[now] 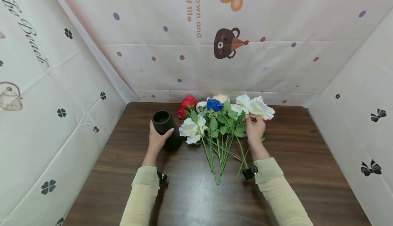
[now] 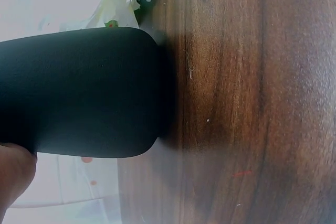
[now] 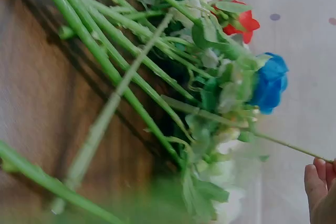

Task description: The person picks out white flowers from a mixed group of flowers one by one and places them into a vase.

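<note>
A black vase [image 1: 165, 127] stands upright on the dark wooden table [image 1: 196, 192]; my left hand [image 1: 158, 137] grips its side, and the vase [image 2: 79, 93] fills the left wrist view with a fingertip [image 2: 13, 174] at its lower edge. To its right lies a bunch of artificial flowers [image 1: 222, 123] with green stems: white blooms [image 1: 191, 130], a blue rose [image 1: 214, 104], a red rose [image 1: 187, 104]. My right hand [image 1: 254, 127] pinches a thin stem near the white flower [image 1: 259, 107] at the bunch's right. In the right wrist view the stems [image 3: 121, 72], blue rose [image 3: 270, 82] and my fingers [image 3: 317, 182] show.
Printed white sheets wall the table on the left [image 1: 46, 117], back [image 1: 215, 48] and right [image 1: 362, 117]. Bare wood [image 1: 307, 151] lies right of the flowers and towards the near edge.
</note>
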`<state>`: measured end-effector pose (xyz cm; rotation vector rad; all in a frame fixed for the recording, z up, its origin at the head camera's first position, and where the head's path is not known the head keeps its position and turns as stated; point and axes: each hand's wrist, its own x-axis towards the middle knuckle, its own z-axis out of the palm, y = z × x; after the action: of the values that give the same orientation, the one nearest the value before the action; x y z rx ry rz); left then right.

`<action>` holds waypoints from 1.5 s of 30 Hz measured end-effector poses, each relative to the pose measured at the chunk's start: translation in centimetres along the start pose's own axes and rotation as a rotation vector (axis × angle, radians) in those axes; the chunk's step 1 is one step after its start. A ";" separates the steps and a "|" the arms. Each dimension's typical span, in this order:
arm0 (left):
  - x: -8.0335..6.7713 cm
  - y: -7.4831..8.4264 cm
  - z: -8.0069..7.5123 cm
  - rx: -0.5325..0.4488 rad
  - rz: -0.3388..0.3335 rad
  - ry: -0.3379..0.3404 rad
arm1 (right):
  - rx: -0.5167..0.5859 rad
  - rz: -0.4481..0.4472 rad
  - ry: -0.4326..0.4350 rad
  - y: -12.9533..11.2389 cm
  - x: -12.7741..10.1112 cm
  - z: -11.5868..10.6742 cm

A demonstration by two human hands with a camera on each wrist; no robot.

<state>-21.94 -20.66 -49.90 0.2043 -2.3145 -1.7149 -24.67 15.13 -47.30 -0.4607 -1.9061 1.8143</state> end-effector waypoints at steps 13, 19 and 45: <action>-0.1 -0.1 0.0 -0.014 -0.002 -0.001 | 0.039 -0.082 -0.063 -3.5 -0.4 -0.5; -0.1 -0.1 0.1 -0.011 -0.005 -0.001 | 0.048 -0.224 -0.079 -7.1 -1.9 0.0; 0.0 -0.2 0.0 -0.020 0.001 -0.012 | 0.399 -0.452 -0.298 -15.5 -7.1 8.3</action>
<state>-21.98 -20.72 -50.07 0.1896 -2.3044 -1.7430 -22.09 3.24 -32.74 0.3659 -1.5865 1.9465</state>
